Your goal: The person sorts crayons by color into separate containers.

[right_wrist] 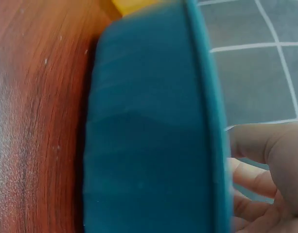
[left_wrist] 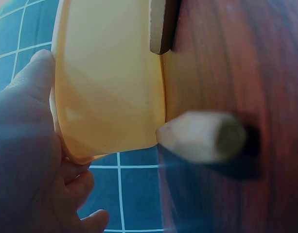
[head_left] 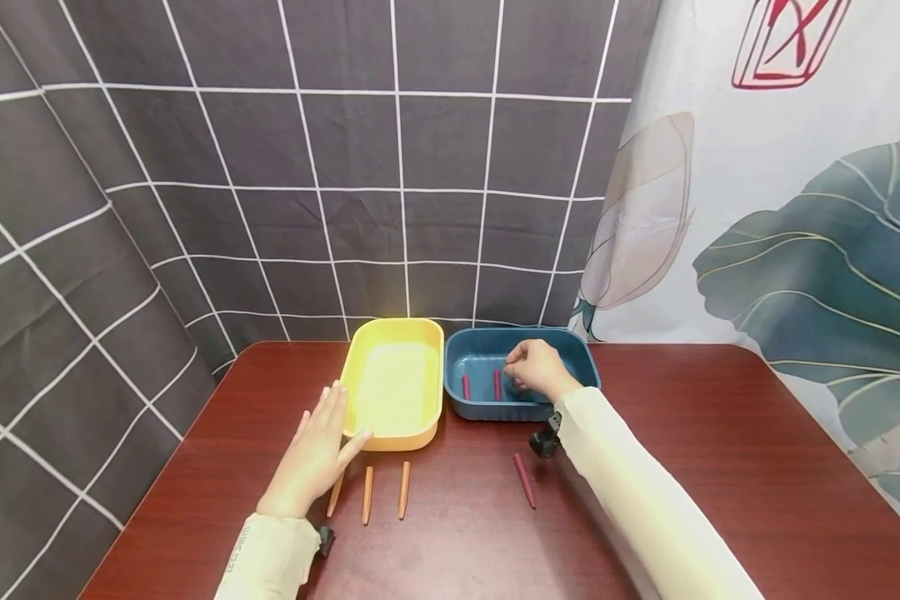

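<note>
Fingers [head_left: 521, 354] of the right hand [head_left: 537, 369] are curled together inside the blue bin [head_left: 587, 367], which sits at the back edge of the table [head_left: 720, 467]. From the head view I cannot tell whether they pinch anything. Two dark red crayons [head_left: 482, 385] already lie on that bin's floor, just left of the hand. One more dark red crayon [head_left: 524, 480] lies on the table in front of the blue bin, beside the right sleeve. The left hand [head_left: 317, 454] lies flat with straight fingers against the left wall of the yellow bin [head_left: 396, 387], holding nothing. That bin touches the blue one and looks empty. Three orange crayons [head_left: 385, 492] lie side by side on the table in front of it, one partly under the left hand. My reading is that the sorting is under way: the reds are mostly in, the oranges not yet begun.

From the left wrist, the palm and fingers press on the yellow bin's wall, with a blurred orange crayon tip [left_wrist: 200, 137] close by on the wood.

From the right wrist, bent fingers [right_wrist: 265, 160] show past the blue bin's rim. What they hold, if anything, is hidden.
</note>
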Demonstrator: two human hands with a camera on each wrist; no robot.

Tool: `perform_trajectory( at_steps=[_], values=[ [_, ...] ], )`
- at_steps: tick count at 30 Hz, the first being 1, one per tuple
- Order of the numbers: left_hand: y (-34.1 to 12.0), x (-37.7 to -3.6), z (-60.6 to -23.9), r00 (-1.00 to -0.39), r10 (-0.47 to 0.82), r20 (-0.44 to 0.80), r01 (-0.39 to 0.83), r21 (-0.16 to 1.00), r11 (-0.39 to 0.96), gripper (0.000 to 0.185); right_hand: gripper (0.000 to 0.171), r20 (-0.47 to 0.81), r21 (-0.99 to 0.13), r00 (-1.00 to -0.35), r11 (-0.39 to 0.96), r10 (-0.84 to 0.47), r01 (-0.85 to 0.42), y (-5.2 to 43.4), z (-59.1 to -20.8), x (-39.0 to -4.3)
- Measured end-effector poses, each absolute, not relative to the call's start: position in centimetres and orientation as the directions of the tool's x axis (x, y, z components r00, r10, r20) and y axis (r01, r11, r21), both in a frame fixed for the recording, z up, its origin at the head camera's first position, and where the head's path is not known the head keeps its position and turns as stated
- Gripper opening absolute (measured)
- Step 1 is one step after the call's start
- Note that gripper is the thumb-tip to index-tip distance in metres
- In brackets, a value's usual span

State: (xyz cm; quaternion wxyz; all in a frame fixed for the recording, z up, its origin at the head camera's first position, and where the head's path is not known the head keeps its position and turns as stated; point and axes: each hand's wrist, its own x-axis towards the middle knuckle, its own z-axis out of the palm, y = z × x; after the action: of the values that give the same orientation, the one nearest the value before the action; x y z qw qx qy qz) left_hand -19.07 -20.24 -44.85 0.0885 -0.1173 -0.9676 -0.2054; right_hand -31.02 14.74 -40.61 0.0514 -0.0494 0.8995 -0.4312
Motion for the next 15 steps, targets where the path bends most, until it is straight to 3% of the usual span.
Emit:
perform_trajectory(
  at_steps=[7, 15],
  values=[
    [-20.3, -19.1, -44.9, -0.960, 0.187, 0.211, 0.256, 0.376, 0.891, 0.085, 0.022, 0.018, -0.765, -0.980, 0.629, -0.200, -0.142, 15.5, -38.3, -29.0],
    [-20.4, -19.2, -44.9, -0.958, 0.190, 0.214, 0.259, 0.367, 0.894, 0.085, 0.016, 0.130, -0.725, -0.967, 0.644, -0.220, -0.244, 16.1, -36.9, -26.6]
  ],
)
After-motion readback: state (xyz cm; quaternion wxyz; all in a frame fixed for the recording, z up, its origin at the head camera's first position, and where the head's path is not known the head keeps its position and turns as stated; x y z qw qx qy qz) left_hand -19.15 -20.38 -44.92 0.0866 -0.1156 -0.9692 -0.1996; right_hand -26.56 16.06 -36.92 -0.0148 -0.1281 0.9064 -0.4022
